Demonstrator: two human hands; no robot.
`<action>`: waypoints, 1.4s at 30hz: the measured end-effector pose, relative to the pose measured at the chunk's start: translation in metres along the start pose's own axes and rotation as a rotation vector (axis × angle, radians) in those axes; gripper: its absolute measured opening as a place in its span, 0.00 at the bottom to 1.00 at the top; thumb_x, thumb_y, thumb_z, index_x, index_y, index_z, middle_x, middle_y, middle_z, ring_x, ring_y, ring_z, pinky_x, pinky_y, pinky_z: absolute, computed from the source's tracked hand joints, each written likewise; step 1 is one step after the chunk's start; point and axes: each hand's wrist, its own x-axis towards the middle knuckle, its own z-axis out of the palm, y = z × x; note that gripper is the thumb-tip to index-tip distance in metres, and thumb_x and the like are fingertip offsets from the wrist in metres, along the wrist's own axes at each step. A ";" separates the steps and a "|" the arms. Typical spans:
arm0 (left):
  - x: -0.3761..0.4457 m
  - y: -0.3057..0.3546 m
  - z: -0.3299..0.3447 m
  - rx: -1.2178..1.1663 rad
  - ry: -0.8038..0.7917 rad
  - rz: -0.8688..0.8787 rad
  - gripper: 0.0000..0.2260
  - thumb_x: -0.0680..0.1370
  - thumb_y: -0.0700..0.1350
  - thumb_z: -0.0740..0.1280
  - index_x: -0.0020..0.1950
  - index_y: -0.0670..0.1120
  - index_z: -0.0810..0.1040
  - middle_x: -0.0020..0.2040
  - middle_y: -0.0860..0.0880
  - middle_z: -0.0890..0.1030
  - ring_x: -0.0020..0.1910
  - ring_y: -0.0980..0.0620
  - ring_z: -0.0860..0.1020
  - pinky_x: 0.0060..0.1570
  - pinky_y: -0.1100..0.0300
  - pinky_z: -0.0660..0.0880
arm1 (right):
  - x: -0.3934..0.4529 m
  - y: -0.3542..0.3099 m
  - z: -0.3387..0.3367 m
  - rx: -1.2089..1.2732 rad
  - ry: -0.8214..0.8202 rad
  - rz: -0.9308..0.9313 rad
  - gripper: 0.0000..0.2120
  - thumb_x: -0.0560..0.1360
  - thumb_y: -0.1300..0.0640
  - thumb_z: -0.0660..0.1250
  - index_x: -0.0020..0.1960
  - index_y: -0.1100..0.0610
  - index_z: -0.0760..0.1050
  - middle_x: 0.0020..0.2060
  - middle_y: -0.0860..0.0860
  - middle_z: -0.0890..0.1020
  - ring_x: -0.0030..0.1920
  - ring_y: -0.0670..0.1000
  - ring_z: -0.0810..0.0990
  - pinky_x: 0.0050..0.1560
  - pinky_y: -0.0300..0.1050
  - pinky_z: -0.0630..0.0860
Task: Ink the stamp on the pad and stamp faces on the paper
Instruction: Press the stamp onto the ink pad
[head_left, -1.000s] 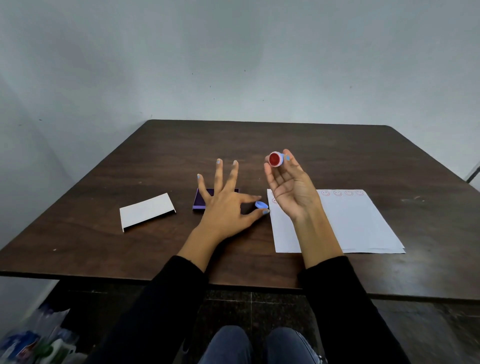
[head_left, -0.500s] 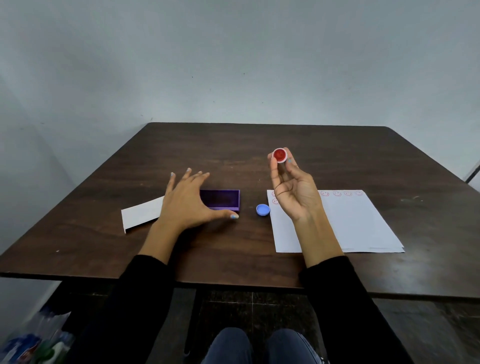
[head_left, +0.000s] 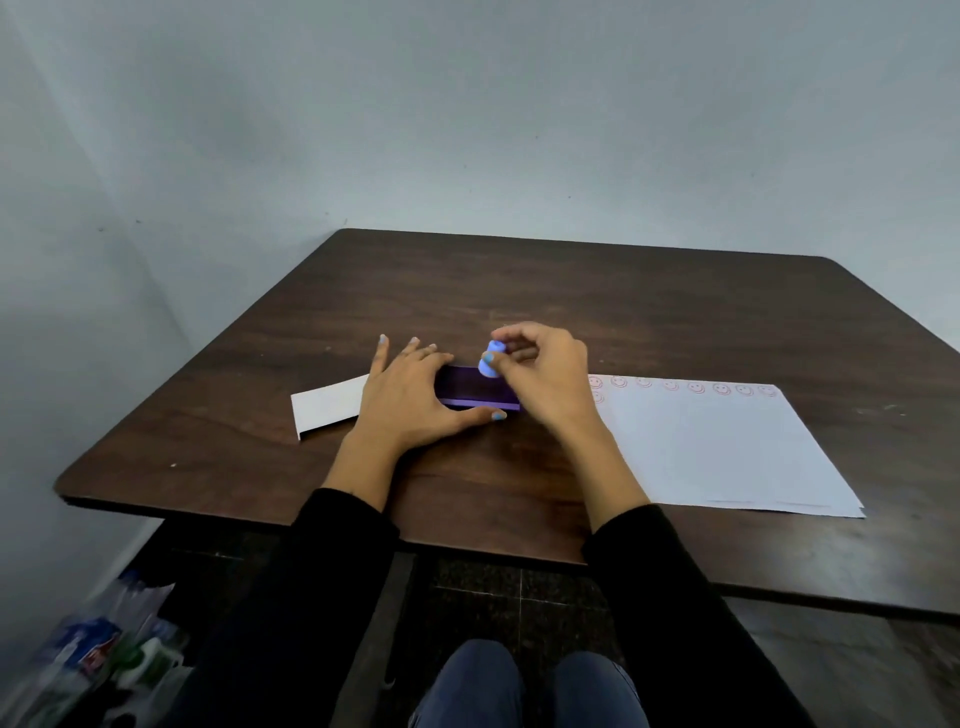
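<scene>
A small light-blue stamp (head_left: 490, 360) stands face down on the purple ink pad (head_left: 470, 391), pinched at its top by the fingers of my right hand (head_left: 545, 376). My left hand (head_left: 410, 397) lies flat against the pad's left end, thumb along its front edge, holding the pad still. To the right lies the white paper (head_left: 722, 447), with a row of red smiley faces along its far edge and one more face below the row at the left. The stamp's blue cap is hidden.
A white folded card (head_left: 324, 408) lies left of the pad, partly under my left hand. The dark wooden table (head_left: 519, 291) runs to a grey wall behind. Plastic bags and bottles (head_left: 93, 660) sit on the floor at the lower left.
My right hand turned the stamp over and brought it down onto the ink pad. My left hand stayed at the pad's left end. The view shifted left.
</scene>
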 end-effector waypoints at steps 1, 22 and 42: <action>0.000 -0.001 0.000 0.000 -0.005 -0.008 0.48 0.55 0.77 0.56 0.64 0.47 0.73 0.66 0.48 0.75 0.73 0.49 0.63 0.73 0.45 0.43 | -0.001 0.002 0.003 -0.035 -0.020 -0.007 0.07 0.69 0.60 0.73 0.48 0.55 0.82 0.39 0.50 0.84 0.40 0.47 0.83 0.51 0.43 0.80; -0.004 0.005 -0.005 -0.079 -0.010 0.009 0.43 0.56 0.76 0.55 0.56 0.46 0.77 0.55 0.50 0.80 0.58 0.50 0.76 0.71 0.45 0.53 | -0.008 0.005 0.006 -0.149 -0.050 0.017 0.09 0.66 0.58 0.77 0.45 0.56 0.81 0.40 0.53 0.85 0.37 0.46 0.80 0.44 0.41 0.80; 0.000 0.001 -0.004 -0.076 -0.006 0.005 0.41 0.57 0.75 0.55 0.57 0.47 0.76 0.55 0.50 0.80 0.56 0.51 0.77 0.72 0.45 0.53 | -0.009 -0.001 0.008 -0.182 -0.039 0.033 0.08 0.69 0.60 0.74 0.47 0.57 0.80 0.41 0.53 0.84 0.37 0.46 0.80 0.39 0.36 0.79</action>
